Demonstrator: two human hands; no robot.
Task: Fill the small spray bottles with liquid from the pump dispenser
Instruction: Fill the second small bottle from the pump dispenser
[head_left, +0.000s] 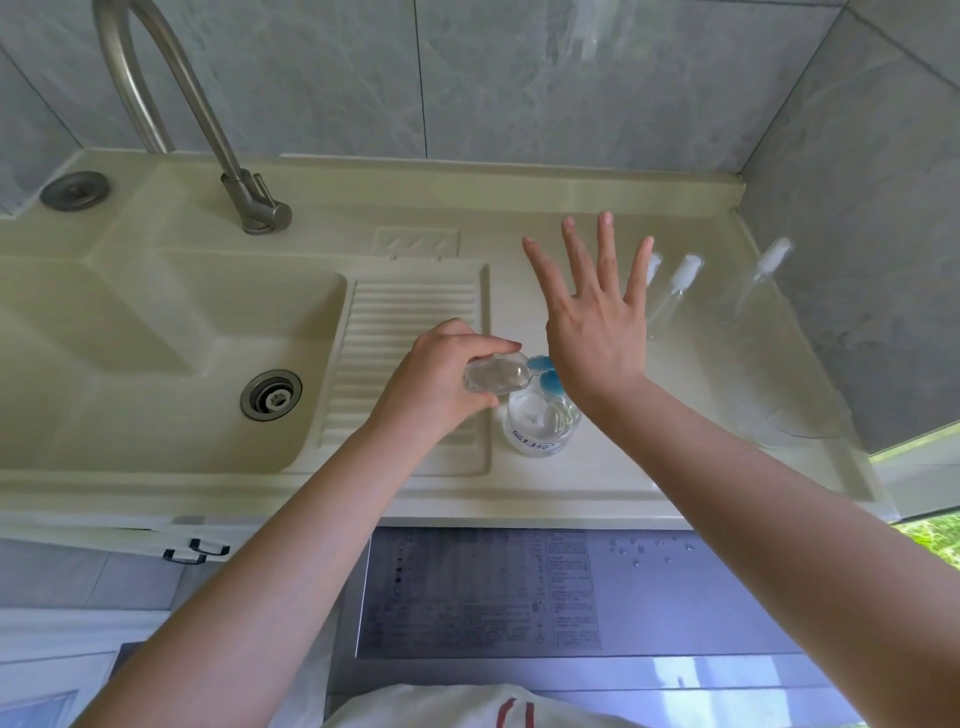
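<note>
Small clear plastic spray bottle (496, 378) lies tilted on its side in the left hand (441, 384), whose fingers curl round its body, its mouth at the blue spout of the clear pump dispenser (543, 421) standing at its 4 o'clock on the cream countertop (597, 483). Right hand (597, 332) is flat with fingers spread, its heel over the blue pump head (549, 383). Judged light, thin-walled and slippery if wet; grip mid-body, not squeezing; three white-capped spray bottles (685, 275) lie at 2 o'clock.

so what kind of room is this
Probably a laundry or utility corner: a cream moulded sink with a ribbed washboard slope, a curved steel tap, grey tiled walls, and seemingly a grey appliance top below.
</note>
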